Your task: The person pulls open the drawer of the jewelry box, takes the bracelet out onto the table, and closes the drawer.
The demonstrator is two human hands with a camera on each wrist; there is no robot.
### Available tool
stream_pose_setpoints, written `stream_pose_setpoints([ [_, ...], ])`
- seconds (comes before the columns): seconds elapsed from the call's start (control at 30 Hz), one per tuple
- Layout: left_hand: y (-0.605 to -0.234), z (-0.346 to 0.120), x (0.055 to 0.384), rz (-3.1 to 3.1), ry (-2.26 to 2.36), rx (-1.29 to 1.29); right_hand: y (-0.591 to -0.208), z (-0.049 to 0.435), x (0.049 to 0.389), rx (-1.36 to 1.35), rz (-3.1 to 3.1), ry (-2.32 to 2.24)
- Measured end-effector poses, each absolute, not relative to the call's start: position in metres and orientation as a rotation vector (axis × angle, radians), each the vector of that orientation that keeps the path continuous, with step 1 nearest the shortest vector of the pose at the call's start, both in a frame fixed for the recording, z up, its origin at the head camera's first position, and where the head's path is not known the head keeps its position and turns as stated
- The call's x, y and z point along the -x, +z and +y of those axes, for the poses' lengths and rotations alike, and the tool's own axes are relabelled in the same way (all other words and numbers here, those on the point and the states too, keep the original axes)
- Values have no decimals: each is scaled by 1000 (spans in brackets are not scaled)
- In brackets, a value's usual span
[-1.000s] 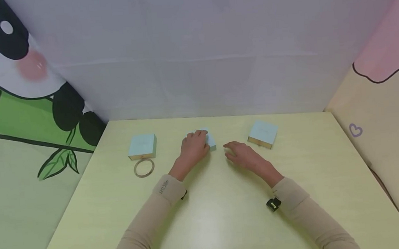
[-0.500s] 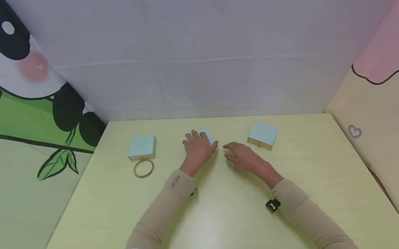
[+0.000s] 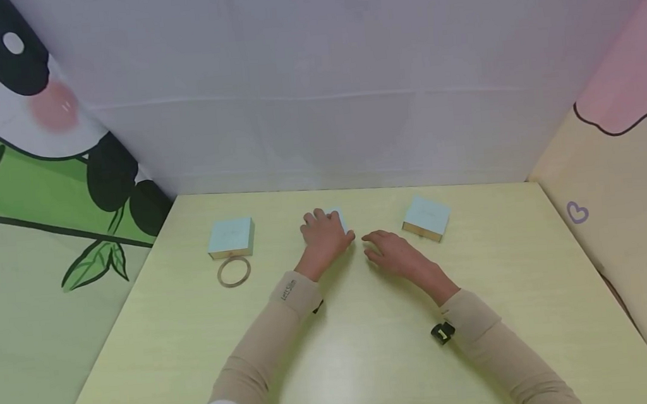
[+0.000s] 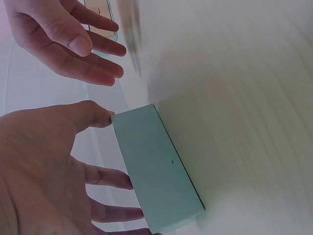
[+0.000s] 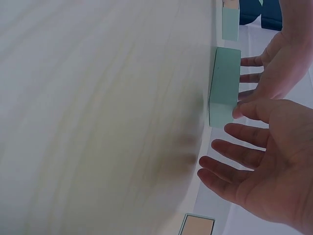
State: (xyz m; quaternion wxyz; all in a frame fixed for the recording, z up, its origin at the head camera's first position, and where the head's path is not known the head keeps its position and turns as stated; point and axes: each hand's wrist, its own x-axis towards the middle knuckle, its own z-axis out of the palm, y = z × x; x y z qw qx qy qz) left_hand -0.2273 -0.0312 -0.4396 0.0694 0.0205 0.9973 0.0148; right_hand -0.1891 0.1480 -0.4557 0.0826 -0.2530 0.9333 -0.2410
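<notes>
A light blue box lies at the middle back of the table, largely hidden in the head view by my left hand. That hand is spread over the box. In the left wrist view, fingertips touch the upper edge of the box, and the thumb tip is at its corner. My right hand hovers just to the right with relaxed, apart fingers and holds nothing. In the right wrist view its thumb tip overlaps the near end of the box.
Another light blue box lies at the left, with a tan ring in front of it. A third box sits turned at the right. A pale cloth wall rises behind the yellow table.
My left hand has shifted right and spread its fingers over the middle box, covering more of it. The right hand and the two outer boxes have stayed in place.
</notes>
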Motion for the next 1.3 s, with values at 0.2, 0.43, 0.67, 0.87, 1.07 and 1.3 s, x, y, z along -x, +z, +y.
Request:
stream_pose_setpoints([
  [0.2, -436, -33, 227, 2990, 117, -63, -457, 147, 189, 752, 2796, -706],
  [0.43, -435, -36, 229, 2982, 156, -103, -458, 148, 190, 758, 2798, -698],
  [0.67, -434, -42, 233, 2958, 227, -139, -458, 148, 190, 769, 2802, -698],
  [0.87, -431, -49, 234, 2916, 230, -196, -458, 148, 191, 763, 2795, -688],
  [1.07, -437, -60, 239, 2916, 236, -288, -459, 148, 190, 770, 2797, -683],
  [1.3, -435, -71, 242, 2895, 261, -408, -457, 148, 190, 767, 2791, -665],
])
